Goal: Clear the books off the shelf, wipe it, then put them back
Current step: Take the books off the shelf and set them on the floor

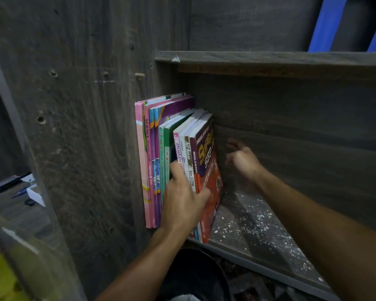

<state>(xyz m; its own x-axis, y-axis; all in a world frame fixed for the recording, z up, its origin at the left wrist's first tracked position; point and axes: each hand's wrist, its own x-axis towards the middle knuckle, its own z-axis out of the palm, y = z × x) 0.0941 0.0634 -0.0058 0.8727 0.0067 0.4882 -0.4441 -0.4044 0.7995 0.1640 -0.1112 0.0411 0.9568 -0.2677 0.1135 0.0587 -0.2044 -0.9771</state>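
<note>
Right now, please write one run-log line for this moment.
phase: clearing | left hand: grips right-end books | right hand: open, beside books, holds nothing | shelf: white specks, not wiped

1. Head-worn, wide-angle; looks forward and down.
2. Faces into a wooden shelf (258, 231) compartment, close up, with the books (179, 148) near frame centre.
3. Takes in the side panel (85, 127) at left, bowed by the lens.

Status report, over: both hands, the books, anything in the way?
Left hand grips the rightmost books, tilted, on the shelf. Right hand open beside them, holding nothing. White specks on the board, not yet wiped. Nothing blocking.
</note>
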